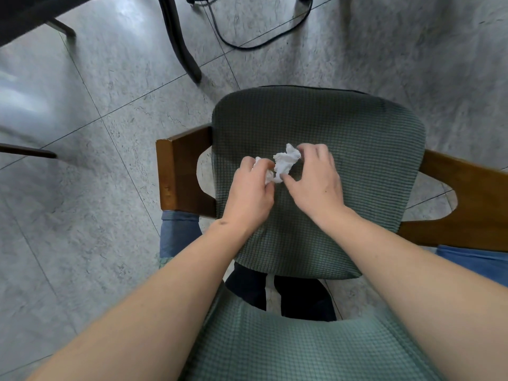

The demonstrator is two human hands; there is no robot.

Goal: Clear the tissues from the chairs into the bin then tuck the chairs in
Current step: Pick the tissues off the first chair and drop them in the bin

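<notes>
A chair with a green checked seat cover and brown wooden arms stands right below me. On the middle of the seat lies a crumpled white tissue. My left hand is closed around a second white tissue, of which only bits show between the fingers. My right hand curls over the tissue on the seat, with thumb and fingertips touching its edges. The chair's backrest, in the same green cover, fills the bottom of the view under my forearms.
The floor is grey marbled tile. A dark table leg and a black cable lie beyond the chair. More dark furniture shows at the top left and left edge. No bin is in view.
</notes>
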